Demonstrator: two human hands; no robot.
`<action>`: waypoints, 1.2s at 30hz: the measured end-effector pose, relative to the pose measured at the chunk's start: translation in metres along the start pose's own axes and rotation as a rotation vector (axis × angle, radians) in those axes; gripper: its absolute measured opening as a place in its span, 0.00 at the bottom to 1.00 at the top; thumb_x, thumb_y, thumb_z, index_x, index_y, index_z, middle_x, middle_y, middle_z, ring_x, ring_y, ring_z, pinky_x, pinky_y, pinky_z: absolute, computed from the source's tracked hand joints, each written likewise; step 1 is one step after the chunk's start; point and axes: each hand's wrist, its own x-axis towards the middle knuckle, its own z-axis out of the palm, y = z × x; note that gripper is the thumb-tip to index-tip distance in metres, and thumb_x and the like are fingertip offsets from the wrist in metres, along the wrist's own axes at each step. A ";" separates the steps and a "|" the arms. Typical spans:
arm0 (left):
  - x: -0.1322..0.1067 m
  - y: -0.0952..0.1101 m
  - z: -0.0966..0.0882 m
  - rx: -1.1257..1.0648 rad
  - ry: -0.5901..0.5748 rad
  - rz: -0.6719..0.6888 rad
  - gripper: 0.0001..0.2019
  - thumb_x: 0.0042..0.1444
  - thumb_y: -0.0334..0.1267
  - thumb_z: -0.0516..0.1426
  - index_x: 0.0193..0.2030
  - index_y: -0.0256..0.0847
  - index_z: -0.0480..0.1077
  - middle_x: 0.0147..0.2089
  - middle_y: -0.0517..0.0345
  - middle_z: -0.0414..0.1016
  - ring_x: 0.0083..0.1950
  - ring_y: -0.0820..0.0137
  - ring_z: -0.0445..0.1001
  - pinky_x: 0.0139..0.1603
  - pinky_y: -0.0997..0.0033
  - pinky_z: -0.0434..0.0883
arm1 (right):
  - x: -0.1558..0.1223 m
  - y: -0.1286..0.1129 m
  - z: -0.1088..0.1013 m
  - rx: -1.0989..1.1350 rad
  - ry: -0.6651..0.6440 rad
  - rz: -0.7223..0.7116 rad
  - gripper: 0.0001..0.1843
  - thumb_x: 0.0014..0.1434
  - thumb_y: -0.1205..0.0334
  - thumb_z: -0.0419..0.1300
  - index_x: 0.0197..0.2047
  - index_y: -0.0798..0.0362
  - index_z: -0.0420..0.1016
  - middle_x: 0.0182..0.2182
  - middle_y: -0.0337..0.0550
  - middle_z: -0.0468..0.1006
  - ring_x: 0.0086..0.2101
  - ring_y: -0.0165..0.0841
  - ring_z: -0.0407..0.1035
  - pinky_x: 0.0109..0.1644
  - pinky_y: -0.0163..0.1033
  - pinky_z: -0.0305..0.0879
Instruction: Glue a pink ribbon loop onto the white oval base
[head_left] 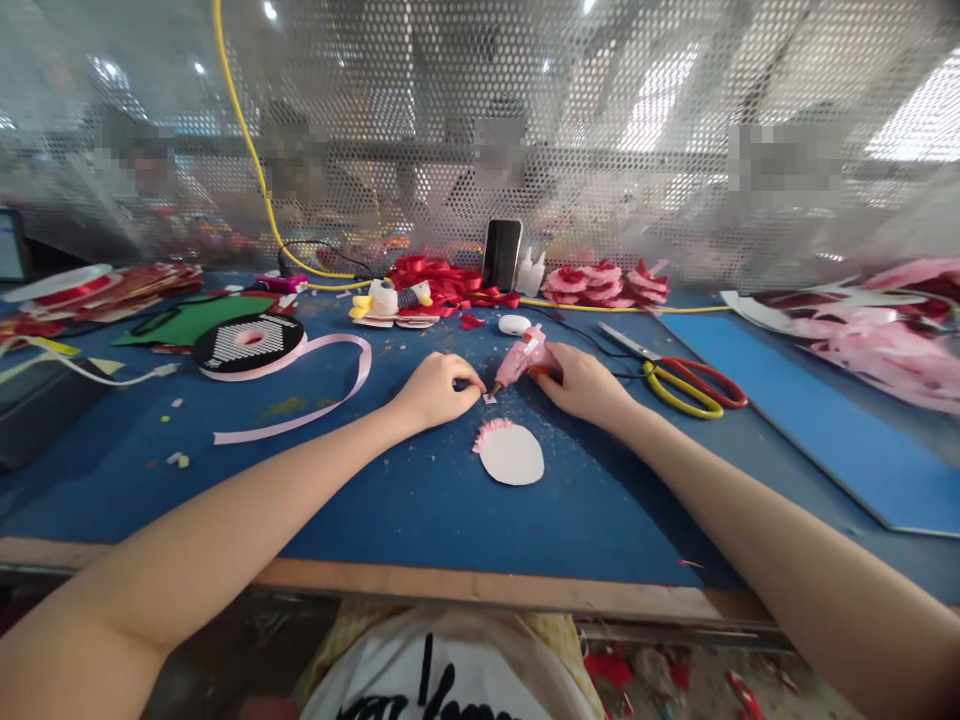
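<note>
A pink glue gun (pixel 523 357) is gripped in the right hand (pixel 585 383), fingers wrapped around its handle. Its long axis is laid low over the blue table (pixel 390 490), running from the hand down and to the left, and the nozzle is pointed at a tiny pale scrap (pixel 489 398) on the table. That scrap is pinched at the fingertips of the left hand (pixel 436 389), which is curled and pressed down just beside the nozzle tip. Just in front of both hands, a white oval piece (pixel 512 454) is seen lying flat, with a pink frill along its upper left edge. To the right, yellow-and-red-handled scissors (pixel 679 380) are laid flat, blades pointed up and left. To the left, a black spool (pixel 248 342) is set down, with pink ribbon (pixel 315 390) trailed off it in a loop across the table. Farther back, a dark phone (pixel 501 254) is propped upright, red ribbon pieces (pixel 442 280) and pink flowers (pixel 604 284) heaped on either side. No container can be made out.
</note>
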 end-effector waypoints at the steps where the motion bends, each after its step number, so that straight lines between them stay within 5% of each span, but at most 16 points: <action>1: 0.000 0.000 0.000 -0.009 0.003 -0.014 0.11 0.54 0.27 0.59 0.32 0.45 0.83 0.39 0.61 0.85 0.45 0.65 0.81 0.57 0.64 0.73 | 0.000 0.000 0.000 -0.003 0.001 -0.001 0.14 0.62 0.56 0.56 0.46 0.55 0.71 0.42 0.54 0.79 0.40 0.43 0.72 0.43 0.42 0.63; 7: 0.001 -0.001 0.002 -0.050 -0.003 -0.058 0.09 0.54 0.28 0.61 0.32 0.44 0.82 0.38 0.60 0.85 0.44 0.65 0.82 0.49 0.67 0.77 | 0.000 -0.002 -0.001 -0.017 0.015 -0.007 0.15 0.63 0.57 0.55 0.49 0.56 0.72 0.43 0.55 0.79 0.40 0.44 0.72 0.42 0.42 0.63; 30: 0.002 0.000 0.002 -0.005 -0.020 0.000 0.05 0.53 0.30 0.64 0.31 0.43 0.81 0.38 0.58 0.84 0.43 0.64 0.80 0.53 0.63 0.74 | 0.002 -0.004 -0.009 -0.060 0.074 -0.045 0.18 0.64 0.62 0.52 0.54 0.58 0.71 0.49 0.57 0.78 0.48 0.48 0.69 0.52 0.48 0.62; 36: 0.004 0.002 0.002 0.020 -0.064 -0.004 0.05 0.53 0.29 0.64 0.31 0.42 0.81 0.40 0.57 0.84 0.45 0.63 0.80 0.55 0.59 0.72 | -0.001 -0.019 -0.019 -0.113 0.177 -0.069 0.20 0.66 0.61 0.51 0.59 0.55 0.69 0.51 0.56 0.76 0.51 0.50 0.65 0.55 0.54 0.59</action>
